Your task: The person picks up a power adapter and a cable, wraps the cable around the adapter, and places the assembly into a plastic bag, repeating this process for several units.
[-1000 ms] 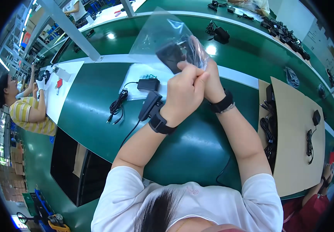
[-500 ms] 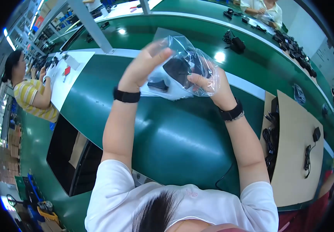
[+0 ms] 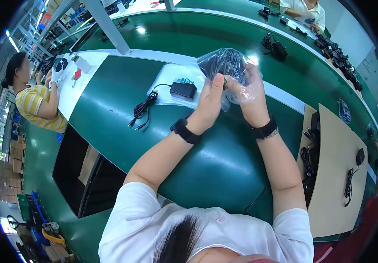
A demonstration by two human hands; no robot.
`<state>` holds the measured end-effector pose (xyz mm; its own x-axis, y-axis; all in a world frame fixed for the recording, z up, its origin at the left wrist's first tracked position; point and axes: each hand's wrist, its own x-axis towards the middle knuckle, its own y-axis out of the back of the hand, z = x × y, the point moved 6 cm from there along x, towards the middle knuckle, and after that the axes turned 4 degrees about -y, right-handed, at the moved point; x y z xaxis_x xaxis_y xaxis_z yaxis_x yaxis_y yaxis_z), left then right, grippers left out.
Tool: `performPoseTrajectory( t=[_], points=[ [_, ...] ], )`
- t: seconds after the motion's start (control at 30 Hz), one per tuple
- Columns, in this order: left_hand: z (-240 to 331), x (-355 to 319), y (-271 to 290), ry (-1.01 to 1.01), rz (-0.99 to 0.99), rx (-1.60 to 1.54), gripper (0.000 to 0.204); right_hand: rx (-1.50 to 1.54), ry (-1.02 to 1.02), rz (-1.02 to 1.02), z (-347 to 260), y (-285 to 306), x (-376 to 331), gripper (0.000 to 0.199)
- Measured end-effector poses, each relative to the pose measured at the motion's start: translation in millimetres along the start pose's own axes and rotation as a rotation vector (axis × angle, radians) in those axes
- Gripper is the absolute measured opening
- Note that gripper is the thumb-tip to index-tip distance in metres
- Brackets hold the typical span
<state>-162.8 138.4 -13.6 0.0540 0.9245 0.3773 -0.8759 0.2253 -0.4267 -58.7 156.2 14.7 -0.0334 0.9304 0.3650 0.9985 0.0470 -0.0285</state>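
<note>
My right hand (image 3: 251,91) is closed round the gathered end of a clear plastic bag (image 3: 217,56) with a black power adapter (image 3: 227,62) inside. My left hand (image 3: 207,104) meets it from the left, thumb and fingers pressed on the bunched plastic. Something small and green shows between the fingertips, too small to make out. Just left of my hands, another black power adapter (image 3: 183,90) with a coiled cable (image 3: 144,109) lies partly on a stack of clear plastic bags (image 3: 166,75). Green bands (image 3: 188,81) lie behind that adapter.
On my right, a tan cardboard sheet (image 3: 340,175) leans over black cables and adapters, with one adapter (image 3: 360,156) on it. A grey post (image 3: 110,30) rises from the table's far edge. Adapters line the green bench beyond. Co-workers sit left and far right; a black bin (image 3: 72,171) stands left.
My left hand has come down from beside the bag's opening and now grips the bunched plastic. The bag has been gathered tighter. The loose adapter on the stack has come into fuller view.
</note>
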Motion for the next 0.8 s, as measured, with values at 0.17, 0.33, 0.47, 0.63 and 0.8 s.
performPoseTrajectory(
  t=[0.17,0.33,0.47,0.63,0.8],
  points=[
    [30.8,6.8,20.9,0.329,-0.146,0.092,0.046,-0.160,-0.010,-0.214,-2.3,4.3,0.1,0.044],
    [31.1,5.9,10.7,0.189,-0.051,-0.174,0.035,-0.017,-0.132,-0.217,8.1,-4.9,-3.7,0.043],
    [10.8,0.0,8.2,0.099,0.095,-0.265,0.028,0.058,-0.131,-0.104,6.1,-8.9,-16.1,0.043],
    [14.4,1.3,8.0,0.126,0.058,-0.205,0.026,-0.486,0.242,-0.231,-11.9,-9.9,-8.3,0.036],
    [5.2,-2.1,19.2,0.210,0.081,-0.114,0.023,-0.866,0.412,-0.196,-7.3,-9.3,-12.3,0.039]
  ],
)
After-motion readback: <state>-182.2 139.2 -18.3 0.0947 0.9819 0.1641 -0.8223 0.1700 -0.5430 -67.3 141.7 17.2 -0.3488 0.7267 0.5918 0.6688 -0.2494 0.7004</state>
